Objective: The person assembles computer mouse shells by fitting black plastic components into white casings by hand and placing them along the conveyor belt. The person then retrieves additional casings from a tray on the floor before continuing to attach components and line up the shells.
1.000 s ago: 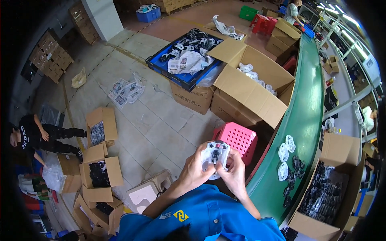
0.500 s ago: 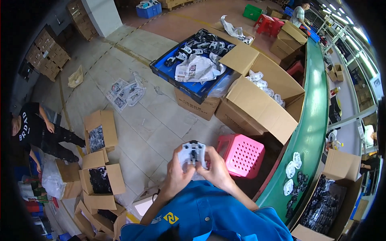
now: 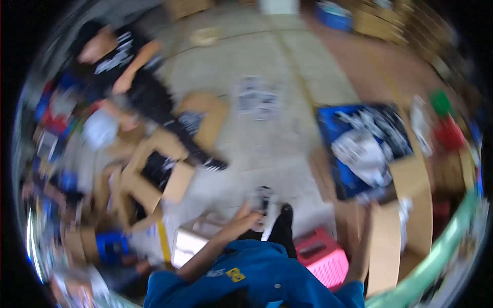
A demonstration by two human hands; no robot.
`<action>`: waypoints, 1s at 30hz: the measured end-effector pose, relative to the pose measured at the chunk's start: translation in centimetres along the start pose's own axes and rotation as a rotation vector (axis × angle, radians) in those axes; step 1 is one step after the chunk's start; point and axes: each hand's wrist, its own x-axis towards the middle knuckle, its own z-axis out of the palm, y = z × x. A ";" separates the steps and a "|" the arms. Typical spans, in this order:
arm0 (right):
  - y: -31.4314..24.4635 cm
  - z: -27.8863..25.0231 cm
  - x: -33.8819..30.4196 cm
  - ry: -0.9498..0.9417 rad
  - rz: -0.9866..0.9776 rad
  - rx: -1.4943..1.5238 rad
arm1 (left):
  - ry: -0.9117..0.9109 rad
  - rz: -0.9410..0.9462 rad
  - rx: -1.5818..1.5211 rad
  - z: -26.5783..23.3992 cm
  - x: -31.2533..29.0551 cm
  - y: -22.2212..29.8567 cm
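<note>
Housing (image 3: 263, 201) of white and black plastic sits in the fingers of the left hand (image 3: 247, 216) alone now; half a second ago both hands cupped it in front of the shirt. Its two-handed handling has thus broken off, with one hand bearing the piece and the other free of it. Meanwhile the whole view has swung toward the person's left, bringing the seated co-worker (image 3: 146, 84) closer in, well to the left of and beyond the left fingers, while most of the green conveyor (image 3: 449, 241) has slid to the far right edge. The left forearm comes up from the lower edge and slants inward, the hand gripping the housing from its left side, with the piece standing lengthwise away from the body over the floor. A black shoe (image 3: 286, 211) shows just right of those fingers. The right arm is stretched outward and forward, nearly straight, so the right hand (image 3: 366, 214) is well apart from the left, close by the flap of the open carton (image 3: 385, 251); motion blur smears it, and whether its fingers are curled on anything or loose cannot be made out. Beyond the right fingers lies the blue tray (image 3: 345, 173) with crumpled newspaper (image 3: 359, 156) in it, and between the two hands, nearer the body, stands the pink plastic stool (image 3: 323, 259). An open cardboard carton (image 3: 179, 181) of dark parts sits left of the left fingers.
</note>
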 end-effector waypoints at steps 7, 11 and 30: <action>-2.9 11.3 8.7 -0.486 0.169 -0.112 | 0.220 0.270 -0.082 2.1 2.1 -0.5; -5.3 3.4 9.0 -0.294 0.154 -0.136 | 0.150 0.009 -0.114 3.2 3.4 5.4; -10.7 19.0 -6.7 0.219 0.377 -0.028 | 0.177 0.223 -0.233 4.1 21.6 -1.9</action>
